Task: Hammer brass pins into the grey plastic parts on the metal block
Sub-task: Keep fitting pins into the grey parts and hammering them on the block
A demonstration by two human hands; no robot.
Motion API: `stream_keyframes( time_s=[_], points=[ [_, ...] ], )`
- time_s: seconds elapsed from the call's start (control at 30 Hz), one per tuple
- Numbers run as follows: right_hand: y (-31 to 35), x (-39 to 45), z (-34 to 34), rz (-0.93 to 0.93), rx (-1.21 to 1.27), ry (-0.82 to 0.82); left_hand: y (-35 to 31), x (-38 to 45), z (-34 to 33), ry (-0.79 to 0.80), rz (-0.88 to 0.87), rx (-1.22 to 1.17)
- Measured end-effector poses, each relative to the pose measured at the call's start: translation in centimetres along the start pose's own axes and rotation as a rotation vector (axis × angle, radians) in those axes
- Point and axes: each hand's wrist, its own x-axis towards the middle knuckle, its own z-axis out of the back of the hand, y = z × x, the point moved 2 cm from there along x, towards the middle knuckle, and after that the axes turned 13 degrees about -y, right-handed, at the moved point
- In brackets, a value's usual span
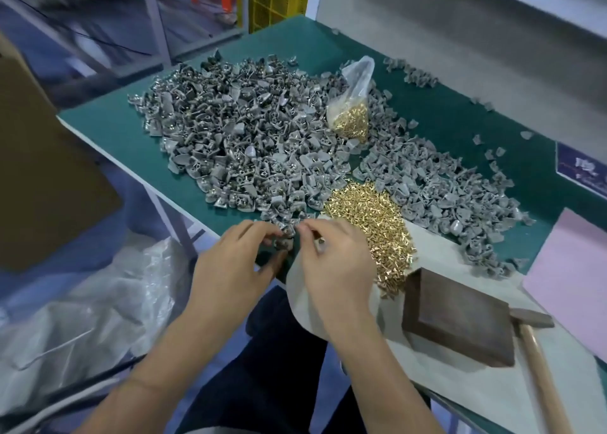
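Both hands at the near bench point(108, 128) edge: left hand point(230, 262) fingers curled, pinching a grey plastic part point(285, 243); right hand point(335, 262) fingers curled on something small, unclear. Loose brass pins point(371, 223) just beside. Metal block point(460, 322) right, hammer point(538, 368) touching it.

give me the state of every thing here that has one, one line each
left hand: fingers curled, pinching a small grey plastic part at the table edge
right hand: fingers curled at the same part, grip contents unclear
clear plastic bag of brass pins: open, standing on the grey parts heap
loose brass pin pile: spread on pale paper
dark metal block: lying flat, nothing on it
wooden-handled hammer: lying beside the block, unheld
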Motion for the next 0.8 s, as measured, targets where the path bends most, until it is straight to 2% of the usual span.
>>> stream_keyframes(
  time_s=[0.07,0.17,0.37,0.5,0.8],
  points=[
    [-0.6,1.0,0.0,-0.046,-0.115,0.017,-0.4,0.2,-0.3,-0.003,-0.014,0.001],
    [-0.5,2.0,-0.4,-0.021,-0.237,0.133,-0.6,0.3,-0.6,-0.004,-0.016,0.007],
    [0.6,2.9,-0.5,0.01,-0.403,0.171,-0.7,0.4,-0.8,0.021,0.012,0.007],
    [0.9,2.9,-0.6,0.017,-0.47,0.222,-0.9,0.1,-0.5,-0.008,0.006,-0.016],
    [2.2,3.4,-1.3,0.138,-0.567,0.225,-1.4,0.0,-0.4,-0.002,-0.024,-0.036]
  ],
)
